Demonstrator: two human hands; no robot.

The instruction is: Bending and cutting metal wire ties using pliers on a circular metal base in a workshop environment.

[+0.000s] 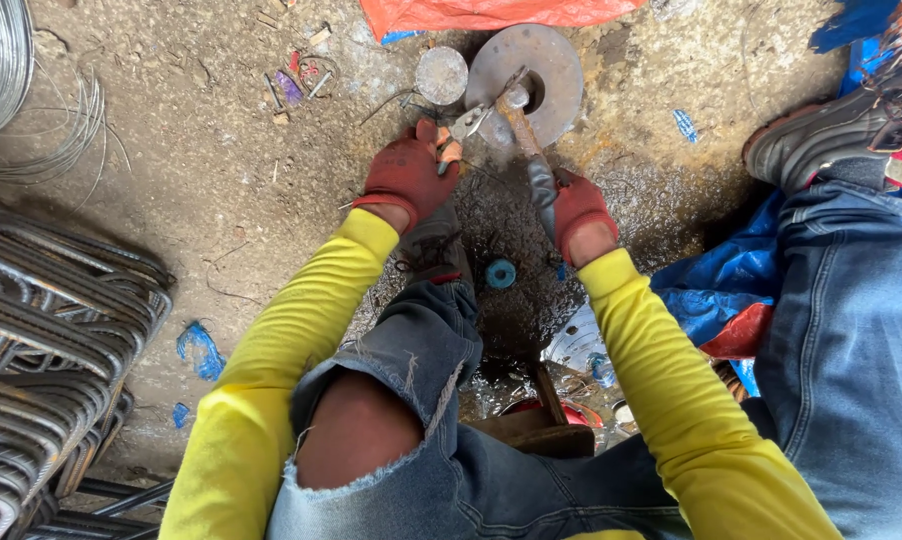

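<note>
I see no labels, signs or screens, only scraps of blue wrapper [200,349] on the ground by my left arm and a small blue packet [684,125] near the shoe.

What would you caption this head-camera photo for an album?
Red-gloved left hand grips pliers while right hand holds a hammer over a round metal disc.
</note>
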